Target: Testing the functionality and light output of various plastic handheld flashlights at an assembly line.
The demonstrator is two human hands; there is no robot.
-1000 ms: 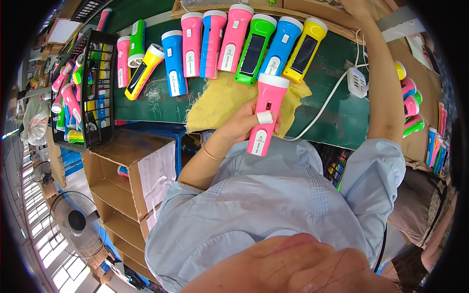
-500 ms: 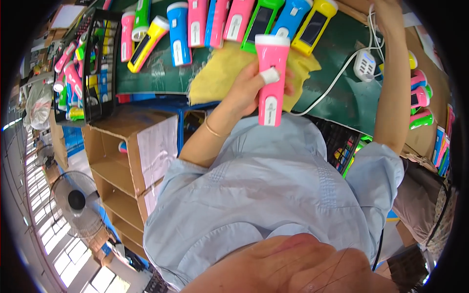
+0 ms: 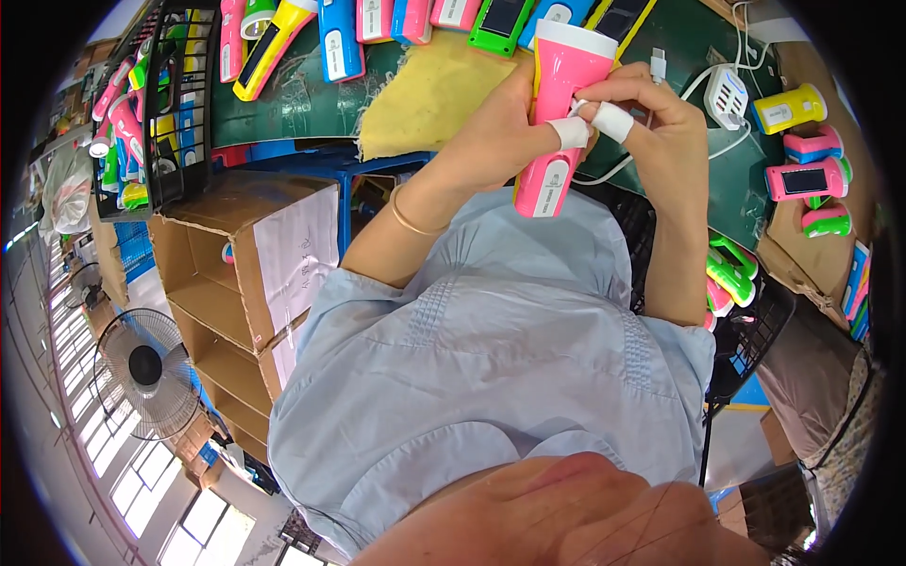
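Observation:
My left hand (image 3: 505, 127) is wrapped round a pink flashlight (image 3: 576, 71) with a white head, held upright with the head away from me. White tape covers the thumb. My right hand (image 3: 665, 132), also taped on the thumb, pinches at the side of the flashlight's body. A small white end shows at its fingertips, seemingly of a white cable; the exact contact is hidden. A white USB plug (image 3: 658, 64) sticks up just beyond the right hand's knuckles. Under and left of the flashlight lies a yellow cloth (image 3: 429, 104) on the green table (image 3: 293, 104).
Several colourful flashlights (image 3: 340, 42) lie in a row along the far side. A white multi-port charger (image 3: 727, 97) with cables sits at right, beside more flashlights (image 3: 807, 179) on cardboard. Black baskets (image 3: 170, 193) of flashlights stand at left and lower right. A cardboard shelf (image 3: 250, 255) is at left.
My right hand has come from the far right down to the flashlight and now pinches at its side. The flashlight has shifted slightly right and tilted, still in my left hand.

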